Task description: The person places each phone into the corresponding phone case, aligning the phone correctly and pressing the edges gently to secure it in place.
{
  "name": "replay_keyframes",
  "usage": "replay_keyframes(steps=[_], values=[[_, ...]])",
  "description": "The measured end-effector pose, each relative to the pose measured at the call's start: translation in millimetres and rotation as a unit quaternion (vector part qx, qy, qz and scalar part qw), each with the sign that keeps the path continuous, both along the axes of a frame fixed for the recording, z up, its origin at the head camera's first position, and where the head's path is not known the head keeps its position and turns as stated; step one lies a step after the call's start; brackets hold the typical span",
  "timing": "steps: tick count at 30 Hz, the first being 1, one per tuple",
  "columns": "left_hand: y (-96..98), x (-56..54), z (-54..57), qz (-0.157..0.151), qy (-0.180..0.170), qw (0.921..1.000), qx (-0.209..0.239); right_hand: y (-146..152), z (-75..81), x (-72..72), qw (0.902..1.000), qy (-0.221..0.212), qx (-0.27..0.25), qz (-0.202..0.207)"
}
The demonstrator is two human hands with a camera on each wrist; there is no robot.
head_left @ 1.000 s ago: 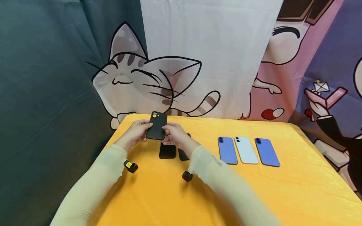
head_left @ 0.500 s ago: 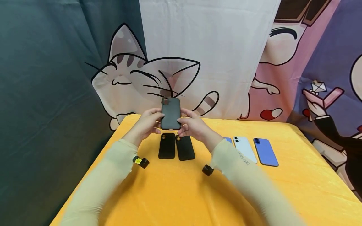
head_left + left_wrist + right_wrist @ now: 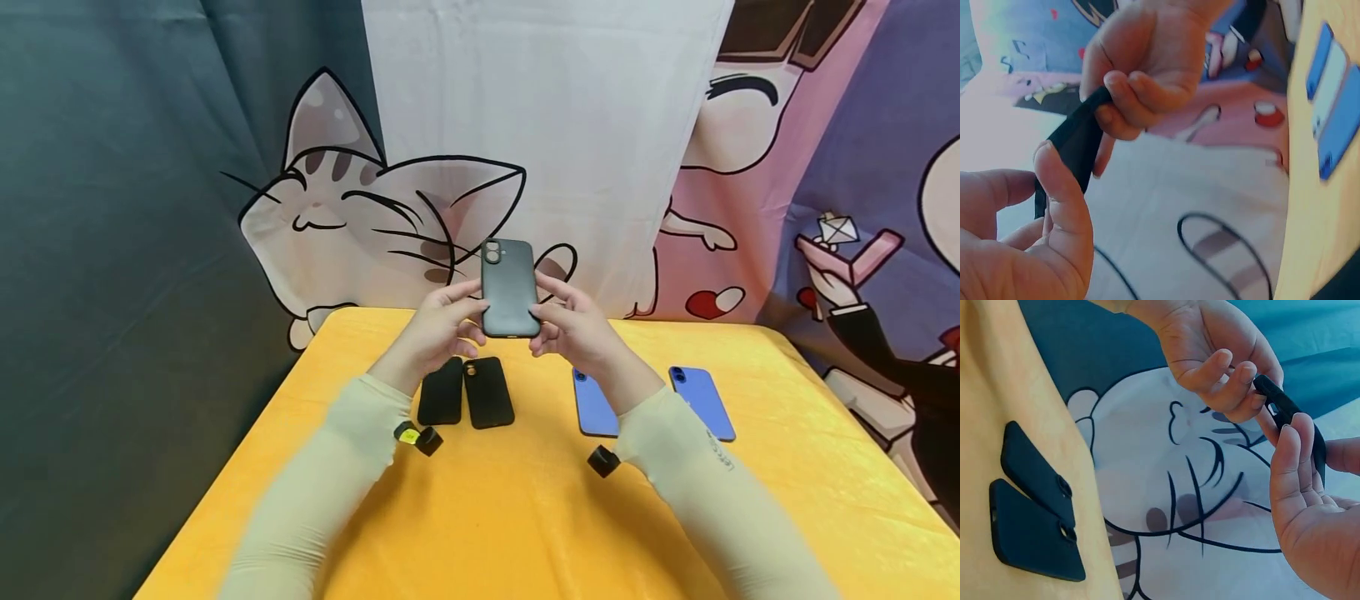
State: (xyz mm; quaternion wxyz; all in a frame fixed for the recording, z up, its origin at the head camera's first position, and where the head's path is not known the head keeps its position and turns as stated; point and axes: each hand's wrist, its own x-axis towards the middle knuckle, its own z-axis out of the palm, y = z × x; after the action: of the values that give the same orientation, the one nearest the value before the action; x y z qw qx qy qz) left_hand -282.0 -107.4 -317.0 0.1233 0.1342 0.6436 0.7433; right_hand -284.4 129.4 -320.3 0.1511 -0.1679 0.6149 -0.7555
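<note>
Both hands hold up a black phone case [image 3: 509,292] above the far part of the table, its back toward me and its camera cutout at the upper left. My left hand [image 3: 441,325] pinches the left edge between thumb and fingers. On the right edge my right hand [image 3: 573,323] does the same. In the left wrist view the case [image 3: 1079,137] is seen edge-on between the hands. Two more black phone cases, a left one [image 3: 441,392] and a right one [image 3: 490,393], lie side by side below my left hand.
On the right, one blue phone [image 3: 595,406] and another blue phone [image 3: 703,402] lie on the yellow tablecloth [image 3: 517,517]. A white phone [image 3: 1330,87] lies between them, hidden by my right arm in the head view. A cartoon-printed curtain [image 3: 555,100] hangs behind the table.
Both hands have lifted the phone case and carried it to the right. The two cases on the table have come into fuller view, and my right arm now covers the white phone.
</note>
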Motion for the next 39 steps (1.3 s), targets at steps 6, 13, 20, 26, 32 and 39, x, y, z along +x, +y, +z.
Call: replay_keyframes(steps=[6, 13, 20, 26, 32, 39], values=[[24.6, 6.2, -8.4, 0.002, 0.012, 0.9999, 0.006, 23, -8.3, 14.8, 0.9993, 0.010, -0.035, -0.012], [37.5, 11.9, -22.5, -0.013, -0.010, 0.9993, 0.035, 33, -20.6, 26.4, 0.9970, 0.020, -0.073, -0.015], [41.7, 13.1, -33.9, -0.028, -0.028, 0.9976, 0.056, 34, -28.1, 29.1, 0.9962, 0.019, -0.083, -0.020], [44.3, 16.2, -37.4, -0.032, -0.031, 0.9970, 0.064, 34, -32.1, 29.1, 0.9962, 0.015, -0.085, -0.015], [50.1, 22.2, -41.4, -0.052, -0.040, 0.9945, 0.082, 38, -31.8, 33.0, 0.9971, 0.017, -0.073, -0.011], [55.5, 27.9, -41.3, -0.050, -0.023, 0.9945, 0.090, 41, -29.1, 37.2, 0.9974, 0.029, -0.066, -0.010]])
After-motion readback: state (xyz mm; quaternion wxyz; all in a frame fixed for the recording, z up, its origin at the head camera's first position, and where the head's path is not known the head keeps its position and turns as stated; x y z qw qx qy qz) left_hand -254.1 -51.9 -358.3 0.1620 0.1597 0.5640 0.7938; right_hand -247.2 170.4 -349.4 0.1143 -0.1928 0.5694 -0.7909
